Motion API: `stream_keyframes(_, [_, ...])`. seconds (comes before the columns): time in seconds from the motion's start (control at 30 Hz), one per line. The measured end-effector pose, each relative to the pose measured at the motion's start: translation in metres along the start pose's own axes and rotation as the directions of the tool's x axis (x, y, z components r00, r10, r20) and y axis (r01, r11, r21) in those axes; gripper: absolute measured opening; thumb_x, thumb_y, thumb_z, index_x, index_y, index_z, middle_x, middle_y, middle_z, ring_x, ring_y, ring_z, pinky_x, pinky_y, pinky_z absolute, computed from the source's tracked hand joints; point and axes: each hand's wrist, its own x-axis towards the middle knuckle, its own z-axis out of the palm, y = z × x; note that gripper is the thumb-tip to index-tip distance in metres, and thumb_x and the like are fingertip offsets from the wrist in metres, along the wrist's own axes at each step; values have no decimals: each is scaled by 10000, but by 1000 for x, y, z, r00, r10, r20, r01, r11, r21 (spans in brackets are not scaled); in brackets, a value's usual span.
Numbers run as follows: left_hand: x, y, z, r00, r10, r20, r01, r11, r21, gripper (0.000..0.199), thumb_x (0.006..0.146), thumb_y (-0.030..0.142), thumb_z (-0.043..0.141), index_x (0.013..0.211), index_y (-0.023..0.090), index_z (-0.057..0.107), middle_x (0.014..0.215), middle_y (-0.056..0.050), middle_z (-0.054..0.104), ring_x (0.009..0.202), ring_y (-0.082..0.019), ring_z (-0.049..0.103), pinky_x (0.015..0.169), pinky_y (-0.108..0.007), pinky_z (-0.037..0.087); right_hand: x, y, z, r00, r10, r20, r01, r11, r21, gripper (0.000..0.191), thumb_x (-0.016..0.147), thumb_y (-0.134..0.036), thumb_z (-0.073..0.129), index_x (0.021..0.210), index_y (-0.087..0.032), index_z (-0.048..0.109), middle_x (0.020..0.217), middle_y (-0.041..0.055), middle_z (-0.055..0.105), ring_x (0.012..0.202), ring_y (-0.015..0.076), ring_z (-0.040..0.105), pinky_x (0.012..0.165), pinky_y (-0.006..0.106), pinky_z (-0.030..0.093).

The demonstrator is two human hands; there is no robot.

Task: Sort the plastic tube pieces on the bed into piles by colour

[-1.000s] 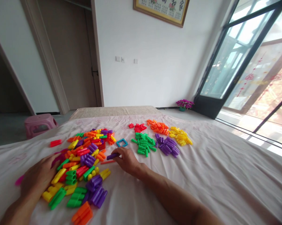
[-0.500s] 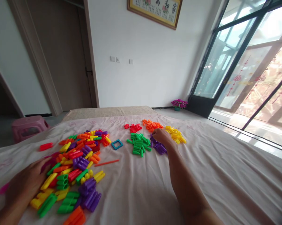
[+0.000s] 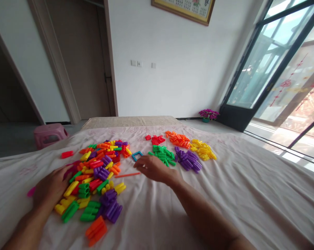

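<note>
My left hand (image 3: 51, 185) is closed over a magenta plastic piece (image 3: 72, 169), which shows on both sides of it; its full shape is hidden. Right beside that hand lies a mixed heap of plastic building pieces (image 3: 96, 173) in red, orange, yellow, green and purple. My right hand (image 3: 153, 168) hovers over the cloth with its fingers apart and nothing visible in them. Close to its fingertips are a blue square frame (image 3: 137, 156), partly covered, and a thin orange stick (image 3: 127, 175). Behind it is a group of green pieces (image 3: 164, 155).
Single-colour groups lie farther right: purple pieces (image 3: 188, 160), yellow pieces (image 3: 203, 150), orange pieces (image 3: 178, 139) and red pieces (image 3: 157, 140). A wrinkled pale cloth (image 3: 151, 215) covers the surface. A pink stool (image 3: 49, 133) stands beyond the left edge.
My right hand has moved left from the purple group to near the blue frame, and its fingers have opened. My left hand stays by the heap. The view has shifted left.
</note>
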Motion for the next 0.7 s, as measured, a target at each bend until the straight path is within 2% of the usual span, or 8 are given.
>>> stream_keyframes(0.1, [-1,3,-3,999,-13,31,15,998,-54,673,994,578,234,1450,204,557,1477,-130,591,1260,-305,597,1004,-389,439,0,-29,43,975,-212,74,205,974,92,234,953,-196,617,1161,-229,720,1110,44,743,1032,166,672,909,245,479])
stream_keyframes(0.17, [-1,3,-3,999,-9,32,11,998,-57,666,998,564,238,1454,195,555,1483,-130,586,1258,-310,595,996,-393,441,-1,-41,64,960,-262,98,254,963,87,300,951,-175,603,1233,-242,680,1144,44,726,1064,168,656,933,248,475])
stream_keyframes(0.23, [-1,2,-3,1000,-6,18,7,998,-58,643,1001,545,254,1446,199,565,1480,-122,592,1251,-308,599,989,-392,444,-1,-48,78,963,-251,98,251,968,10,358,945,-172,591,1290,-252,637,1186,49,704,1070,186,639,928,271,480])
stream_keyframes(0.33, [-1,1,-1,1000,-1,1,1,998,-61,622,1000,533,279,1430,199,580,1465,-120,608,1230,-297,611,975,-384,450,3,-49,86,978,-186,95,197,972,-130,352,940,-232,611,1291,-252,617,1162,60,690,1019,218,619,858,312,492])
stream_keyframes(0.47, [-1,2,-2,1000,-10,9,11,999,-48,646,999,551,254,1439,199,569,1455,-117,616,1230,-287,614,979,-373,453,5,-43,89,986,-143,83,157,969,-192,181,930,-271,643,1102,-216,652,1053,56,693,957,215,599,845,319,472])
stream_keyframes(0.57, [-2,3,-4,1000,-9,20,10,999,-53,671,997,560,232,1441,181,563,1460,-128,608,1233,-292,614,1003,-384,448,4,-38,92,989,-132,67,142,969,-201,130,924,-292,666,1010,-196,649,1024,58,699,951,214,596,862,320,457])
stream_keyframes(0.7, [-2,3,-3,1000,-7,17,7,999,-41,661,1004,542,214,1426,179,571,1457,-134,608,1248,-294,605,1010,-390,437,4,-35,92,996,-86,34,90,988,-124,159,941,-332,677,1021,-194,681,991,56,726,951,209,622,888,316,454])
